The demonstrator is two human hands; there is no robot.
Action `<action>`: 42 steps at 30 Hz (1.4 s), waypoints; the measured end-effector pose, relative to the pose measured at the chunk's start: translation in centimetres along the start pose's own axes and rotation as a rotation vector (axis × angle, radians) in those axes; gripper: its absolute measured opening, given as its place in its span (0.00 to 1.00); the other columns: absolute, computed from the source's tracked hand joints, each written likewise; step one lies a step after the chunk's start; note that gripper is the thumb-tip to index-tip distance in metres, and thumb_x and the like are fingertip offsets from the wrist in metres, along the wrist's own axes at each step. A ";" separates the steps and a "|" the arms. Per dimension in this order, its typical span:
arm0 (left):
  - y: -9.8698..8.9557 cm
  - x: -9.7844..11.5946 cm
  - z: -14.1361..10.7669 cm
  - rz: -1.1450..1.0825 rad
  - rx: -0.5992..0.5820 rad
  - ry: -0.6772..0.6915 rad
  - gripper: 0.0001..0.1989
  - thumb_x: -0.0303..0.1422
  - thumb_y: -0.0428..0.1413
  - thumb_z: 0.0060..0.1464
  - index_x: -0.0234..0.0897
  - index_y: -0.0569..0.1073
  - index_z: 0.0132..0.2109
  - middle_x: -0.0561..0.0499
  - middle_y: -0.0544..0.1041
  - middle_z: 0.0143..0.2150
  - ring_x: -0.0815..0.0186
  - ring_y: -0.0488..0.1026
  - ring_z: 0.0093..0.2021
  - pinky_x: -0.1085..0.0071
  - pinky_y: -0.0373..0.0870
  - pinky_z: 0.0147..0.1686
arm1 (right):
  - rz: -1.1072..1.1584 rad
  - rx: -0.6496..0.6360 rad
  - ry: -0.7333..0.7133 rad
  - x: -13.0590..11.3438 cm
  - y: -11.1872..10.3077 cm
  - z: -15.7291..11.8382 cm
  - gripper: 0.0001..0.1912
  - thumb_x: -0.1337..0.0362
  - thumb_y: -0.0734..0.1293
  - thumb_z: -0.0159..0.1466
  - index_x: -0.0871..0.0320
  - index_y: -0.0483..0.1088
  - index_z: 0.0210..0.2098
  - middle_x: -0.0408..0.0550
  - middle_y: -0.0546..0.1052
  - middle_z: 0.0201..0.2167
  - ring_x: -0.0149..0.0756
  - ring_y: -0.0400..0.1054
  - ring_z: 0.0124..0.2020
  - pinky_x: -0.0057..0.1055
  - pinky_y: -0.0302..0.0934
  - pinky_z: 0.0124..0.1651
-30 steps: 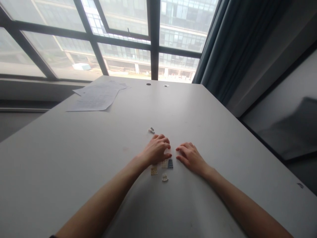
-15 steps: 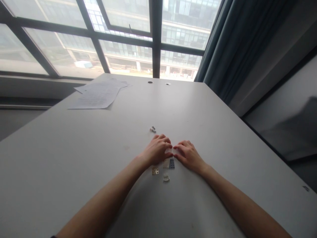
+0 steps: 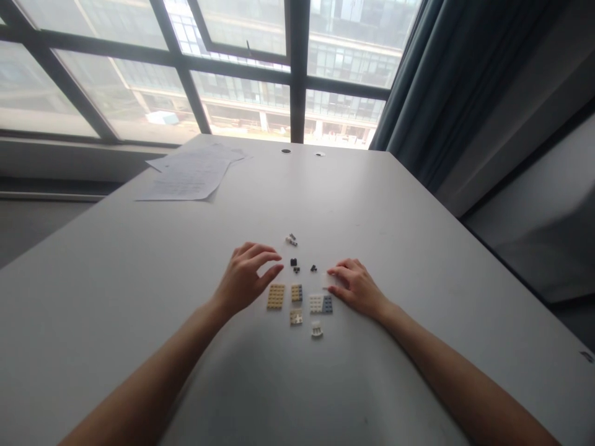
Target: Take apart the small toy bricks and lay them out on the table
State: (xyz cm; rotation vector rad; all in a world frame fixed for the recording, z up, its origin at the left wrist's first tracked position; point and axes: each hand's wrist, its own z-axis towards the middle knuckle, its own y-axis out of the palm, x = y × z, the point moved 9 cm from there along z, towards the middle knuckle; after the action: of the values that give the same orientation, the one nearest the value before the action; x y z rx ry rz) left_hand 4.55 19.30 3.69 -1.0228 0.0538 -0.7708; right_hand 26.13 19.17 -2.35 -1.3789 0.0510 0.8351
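Note:
My left hand (image 3: 246, 275) is open, its fingers and thumb apart with nothing between them. Just below its fingertips lies a tan studded plate (image 3: 276, 297). My right hand (image 3: 356, 284) has thumb and fingers around a small white piece (image 3: 326, 280), faint against the table. Between the hands are a black brick (image 3: 293, 262) and tiny dark pieces (image 3: 296, 270). Nearer me lie a tan and blue plate (image 3: 296, 293), a white and blue-grey plate (image 3: 320, 303), a pale gold piece (image 3: 296, 317) and a white curved piece (image 3: 317, 330).
Small white and grey pieces (image 3: 291, 240) lie beyond the hands on the white table (image 3: 372, 217). Printed papers (image 3: 190, 176) rest at the far left. Two round holes are near the far edge, by the window. A dark curtain (image 3: 418, 93) hangs at the right.
My left hand has moved left, away from my right hand, and its fingers have spread. Plates and dark pieces it hid now show. My right hand has hardly moved.

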 end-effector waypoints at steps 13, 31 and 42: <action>-0.3 -3.3 -4.0 0.017 0.007 -0.100 0.10 0.37 0.52 0.58 0.39 0.77 0.37 0.48 0.78 0.39 0.61 0.70 0.43 0.62 0.65 0.47 | 0.002 -0.020 -0.023 -0.7 -0.1 0.2 0.12 0.64 0.69 0.60 0.57 0.73 0.44 0.50 0.73 0.42 0.42 0.62 0.46 0.42 0.59 0.53; -0.2 -2.9 -4.1 0.021 -0.020 -0.120 0.09 0.35 0.52 0.57 0.39 0.76 0.36 0.48 0.78 0.39 0.61 0.69 0.43 0.61 0.64 0.47 | -0.011 -0.032 -0.063 -1.4 0.3 1.0 0.11 0.63 0.68 0.61 0.56 0.72 0.44 0.50 0.73 0.42 0.42 0.63 0.46 0.42 0.59 0.53; 0.1 -2.9 -4.2 0.042 -0.037 -0.097 0.09 0.35 0.52 0.58 0.38 0.76 0.36 0.48 0.78 0.40 0.61 0.69 0.43 0.62 0.63 0.47 | -0.045 0.012 -0.042 -0.3 -0.3 0.1 0.12 0.63 0.68 0.61 0.56 0.72 0.44 0.50 0.72 0.42 0.42 0.63 0.46 0.43 0.60 0.53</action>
State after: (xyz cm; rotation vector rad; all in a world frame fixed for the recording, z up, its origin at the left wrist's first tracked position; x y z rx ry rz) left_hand 0.85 17.91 0.40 -1.0899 0.0068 -0.6831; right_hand 26.01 19.15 -1.86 -1.3466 -0.0072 0.8243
